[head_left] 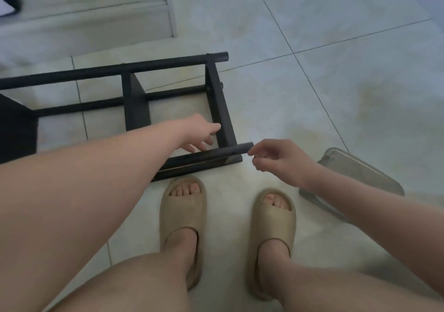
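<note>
A black metal rack frame (134,100) lies on its side on the pale tiled floor, its tubes running left to right. My left hand (201,132) reaches over the near tube with fingers extended downward, close to the right end plate (219,109); whether it touches is unclear. My right hand (271,154) has its fingers curled, thumb and forefinger pinched at the open end of the near black tube (216,155). Anything small between the fingertips cannot be made out.
My two feet in beige slides (183,218) stand just in front of the frame. A clear plastic lid or tray (360,174) lies on the floor at the right. A white step or cabinet base (96,16) with black cords is at the back left.
</note>
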`<action>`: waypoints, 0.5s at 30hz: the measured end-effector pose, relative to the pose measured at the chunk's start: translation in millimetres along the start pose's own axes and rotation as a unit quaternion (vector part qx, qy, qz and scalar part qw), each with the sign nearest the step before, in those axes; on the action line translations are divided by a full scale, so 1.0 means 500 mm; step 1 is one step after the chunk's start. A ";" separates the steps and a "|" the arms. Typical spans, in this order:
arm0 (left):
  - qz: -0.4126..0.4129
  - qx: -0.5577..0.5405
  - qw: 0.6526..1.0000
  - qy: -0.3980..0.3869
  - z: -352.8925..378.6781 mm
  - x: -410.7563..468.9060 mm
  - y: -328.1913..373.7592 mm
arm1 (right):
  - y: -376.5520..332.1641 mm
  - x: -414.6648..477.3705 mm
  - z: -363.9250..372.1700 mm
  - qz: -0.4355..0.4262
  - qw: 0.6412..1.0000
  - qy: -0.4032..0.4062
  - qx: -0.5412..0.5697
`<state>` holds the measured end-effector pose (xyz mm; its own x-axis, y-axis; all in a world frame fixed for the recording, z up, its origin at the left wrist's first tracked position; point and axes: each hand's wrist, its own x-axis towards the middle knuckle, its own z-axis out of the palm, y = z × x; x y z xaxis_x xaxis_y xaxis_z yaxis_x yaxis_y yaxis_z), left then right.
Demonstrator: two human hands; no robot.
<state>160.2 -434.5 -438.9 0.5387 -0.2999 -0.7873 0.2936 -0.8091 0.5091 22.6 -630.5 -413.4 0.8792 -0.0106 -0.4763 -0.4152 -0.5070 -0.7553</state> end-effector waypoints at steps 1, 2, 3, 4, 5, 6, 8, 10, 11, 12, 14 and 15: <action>0.013 -0.004 1.000 -0.006 0.014 0.017 -0.006 | 0.011 0.002 0.007 -0.005 1.000 -0.002 0.024; 0.029 -0.004 1.000 -0.008 0.026 0.030 -0.011 | 0.023 0.005 0.016 -0.009 0.999 -0.002 0.046; 0.043 -0.004 0.999 -0.011 0.037 0.044 -0.016 | 0.033 0.008 0.025 -0.013 0.998 0.003 0.065; 0.053 -0.019 0.998 -0.020 0.046 0.056 -0.021 | 0.044 0.013 0.035 -0.018 0.997 0.013 0.080; 0.058 -0.050 0.996 -0.036 0.054 0.064 -0.025 | 0.055 0.017 0.046 -0.022 0.995 0.024 0.094; 0.055 -0.085 0.994 -0.051 0.060 0.069 -0.027 | 0.065 0.021 0.057 -0.027 0.993 0.035 0.110; 0.060 -0.099 0.992 -0.054 0.070 0.082 -0.029 | 0.081 0.026 0.075 -0.046 0.989 0.057 0.130; 0.078 -0.078 0.993 -0.042 0.079 0.096 -0.035 | 0.095 0.032 0.090 -0.073 0.985 0.078 0.136; 0.088 -0.076 0.993 -0.037 0.081 0.100 -0.038 | 0.100 0.035 0.096 -0.082 0.983 0.091 0.140; 0.095 -0.080 0.992 -0.033 0.082 0.102 -0.040 | 0.103 0.037 0.100 -0.086 0.980 0.102 0.145; 0.101 -0.088 0.991 -0.023 0.083 0.105 -0.046 | 0.110 0.041 0.105 -0.089 0.980 0.108 0.144; 0.103 -0.087 0.991 -0.019 0.086 0.104 -0.047 | 0.113 0.041 0.106 -0.091 0.981 0.106 0.136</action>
<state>147.3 -452.6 -506.6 0.5713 -0.4711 -0.6721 0.3150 -0.6303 0.7096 4.8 -613.7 -489.7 0.9612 -0.1346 -0.2409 -0.2694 -0.2683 -0.9249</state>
